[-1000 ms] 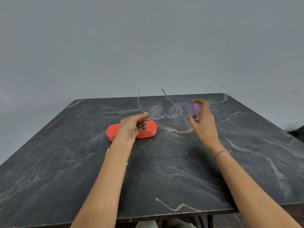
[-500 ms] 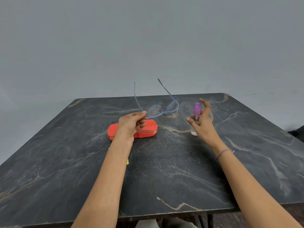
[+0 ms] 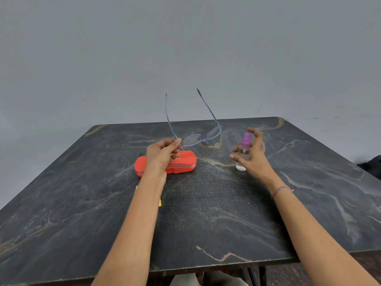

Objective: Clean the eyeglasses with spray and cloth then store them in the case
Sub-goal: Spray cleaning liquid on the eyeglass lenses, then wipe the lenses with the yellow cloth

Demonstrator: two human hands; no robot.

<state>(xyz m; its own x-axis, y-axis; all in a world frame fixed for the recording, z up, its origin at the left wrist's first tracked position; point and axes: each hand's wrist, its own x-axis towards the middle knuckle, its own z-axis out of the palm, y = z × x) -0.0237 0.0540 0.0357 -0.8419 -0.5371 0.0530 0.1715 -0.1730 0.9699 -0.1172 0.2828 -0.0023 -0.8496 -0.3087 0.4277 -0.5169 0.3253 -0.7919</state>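
Pinches the eyeglasses [image 3: 192, 139] by a frame corner in the left hand [image 3: 160, 155], temples up, lenses lifted clear of the stone, probably ready for wiping. Hovers the right hand [image 3: 252, 157] open, fingers spread around the upright spray bottle [image 3: 245, 141] without gripping. Closed orange case [image 3: 185, 162] just beyond the left hand; yellow cloth [image 3: 159, 202] peeking under that forearm. Dark veined table [image 3: 206, 223], plain grey wall [image 3: 185, 48] behind

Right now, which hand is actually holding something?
The left hand: it pinches the glasses. The right hand is spread open beside the bottle.
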